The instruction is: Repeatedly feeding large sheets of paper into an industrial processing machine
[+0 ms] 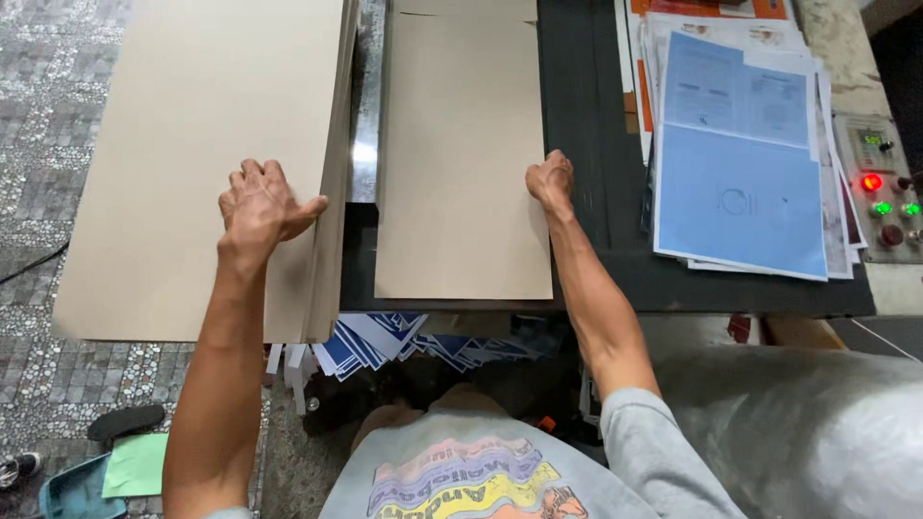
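Fingers (252,183) of the left hand (260,207) lie spread and flat on top of the tall stack of brown boards (207,154), thumb hooked over its right edge, gripping nothing. That stack overhangs the left edge of the dark tabletop (596,279), so I judge a sideways push could tip or fan the upper boards off toward the floor. Further right, a single brown board (461,163) lies flat on the tabletop, its near edge close to the front edge. It looks plain, matte, stiff and uncreased. The right hand (550,181) presses curled fingers against this board's right edge; whether they pinch it I cannot tell. An uneven shove there could skew the board or slide it under the stack. At the right edge sit blue printed sheets (735,197) and a control panel (880,187) with lit buttons.
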